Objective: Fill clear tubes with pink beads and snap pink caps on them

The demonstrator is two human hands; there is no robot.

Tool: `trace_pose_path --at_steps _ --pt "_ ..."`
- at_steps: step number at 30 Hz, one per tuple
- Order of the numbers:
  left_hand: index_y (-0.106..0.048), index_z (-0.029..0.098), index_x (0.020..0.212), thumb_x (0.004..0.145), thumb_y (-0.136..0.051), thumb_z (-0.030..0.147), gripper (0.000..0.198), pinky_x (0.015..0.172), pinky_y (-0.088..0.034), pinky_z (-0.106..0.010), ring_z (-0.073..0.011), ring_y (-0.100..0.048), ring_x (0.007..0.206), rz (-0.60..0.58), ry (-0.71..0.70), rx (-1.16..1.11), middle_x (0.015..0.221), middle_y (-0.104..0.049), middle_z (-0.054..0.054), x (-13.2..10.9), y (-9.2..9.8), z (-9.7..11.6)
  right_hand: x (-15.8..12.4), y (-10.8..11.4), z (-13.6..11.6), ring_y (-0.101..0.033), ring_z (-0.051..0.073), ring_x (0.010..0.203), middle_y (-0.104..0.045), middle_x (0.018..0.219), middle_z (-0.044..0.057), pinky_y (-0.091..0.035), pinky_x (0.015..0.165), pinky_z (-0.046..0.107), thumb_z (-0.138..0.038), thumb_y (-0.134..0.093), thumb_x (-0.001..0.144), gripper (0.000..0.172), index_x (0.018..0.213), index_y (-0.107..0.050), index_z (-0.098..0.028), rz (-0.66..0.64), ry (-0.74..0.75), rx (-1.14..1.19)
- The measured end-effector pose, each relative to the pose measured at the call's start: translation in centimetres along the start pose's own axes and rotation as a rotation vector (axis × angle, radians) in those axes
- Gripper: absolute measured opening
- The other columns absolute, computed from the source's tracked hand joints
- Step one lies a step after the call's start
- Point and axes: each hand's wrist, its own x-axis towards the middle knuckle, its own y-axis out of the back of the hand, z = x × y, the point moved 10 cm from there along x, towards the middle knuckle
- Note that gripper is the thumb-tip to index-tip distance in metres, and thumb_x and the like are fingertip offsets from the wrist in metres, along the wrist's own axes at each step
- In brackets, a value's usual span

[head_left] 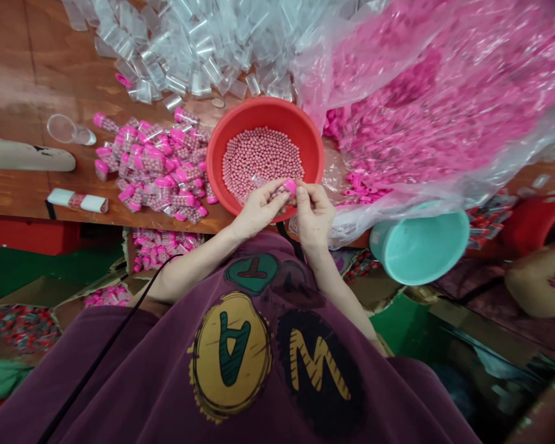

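Over the near rim of a red bowl [317, 148] my two hands meet. My left hand [259, 208] is closed around a small clear bottle [277, 192] with pink beads inside. Its pink cap [289, 186] faces right, where the thumb and fingers of my right hand [315, 213] press against it. How firmly the cap sits I cannot tell. Small round pink beads [263, 154] fill the bottom of the bowl. Left of the bowl lies a heap of bead-filled bottles with pink caps [160, 163].
Clear empty bottles [189, 49] are piled at the back. A plastic bag of pink caps [398, 117] spreads over the right side. A turquoise bucket [425, 246] is at the table's front edge. Boxes with capped bottles [164, 246] stand below. Another person's arm [536, 280] shows far right.
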Motion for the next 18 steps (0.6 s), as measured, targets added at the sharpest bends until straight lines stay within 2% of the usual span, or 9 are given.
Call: trace_pose_path --at_steps 5,8,11,14,18 --pt "-0.077 0.018 0.121 0.085 -0.089 0.06 0.057 0.056 -0.046 -0.022 -0.0083 -0.055 0.062 0.025 0.048 -0.088 0.087 -0.072 -0.002 -0.2 0.2 -1.3 -0.3 -0.4 1.3 -0.075 0.019 0.09 -0.079 0.097 0.003 -0.065 0.085 0.037 -0.053 -0.066 0.105 0.032 0.105 -0.081 -0.025 0.008 -0.058 0.049" --pt "-0.077 0.018 0.124 0.086 -0.087 0.062 0.059 0.06 -0.049 -0.024 -0.0108 -0.06 0.067 -0.027 0.002 -0.005 0.089 -0.074 -0.004 -0.2 0.4 -0.5 0.0 0.1 -0.5 -0.076 0.019 0.094 -0.08 0.1 0.004 -0.064 0.088 0.038 -0.047 -0.066 0.107 0.026 0.106 -0.082 -0.025 -0.032 0.073 -0.02" --pt "-0.078 0.018 0.125 0.087 -0.087 0.061 0.059 0.068 -0.053 -0.025 -0.0121 -0.063 0.074 -0.079 -0.05 0.096 0.091 -0.074 -0.004 -0.1 0.5 0.7 0.2 0.0 -2.6 -0.076 0.02 0.097 -0.081 0.106 0.005 -0.064 0.091 0.039 -0.042 -0.064 0.109 0.024 0.117 -0.081 -0.027 -0.158 0.218 -0.102" --pt "-0.078 0.018 0.124 0.088 -0.087 0.059 0.056 0.069 -0.052 -0.023 -0.0105 -0.062 0.074 -0.09 -0.057 0.083 0.09 -0.072 -0.002 0.0 0.6 1.1 0.5 -0.4 -3.5 -0.075 0.02 0.097 -0.08 0.109 0.005 -0.065 0.09 0.04 -0.043 -0.06 0.11 0.029 0.126 -0.08 -0.029 -0.236 0.26 -0.166" --pt "-0.078 0.017 0.123 0.088 -0.086 0.062 0.057 0.059 -0.047 -0.022 -0.0095 -0.058 0.067 -0.077 -0.007 0.014 0.085 -0.07 -0.002 0.1 0.4 0.3 0.6 -0.1 -2.9 -0.072 0.019 0.094 -0.077 0.103 0.004 -0.064 0.089 0.039 -0.05 -0.062 0.109 0.032 0.123 -0.083 -0.03 -0.162 0.184 -0.167"
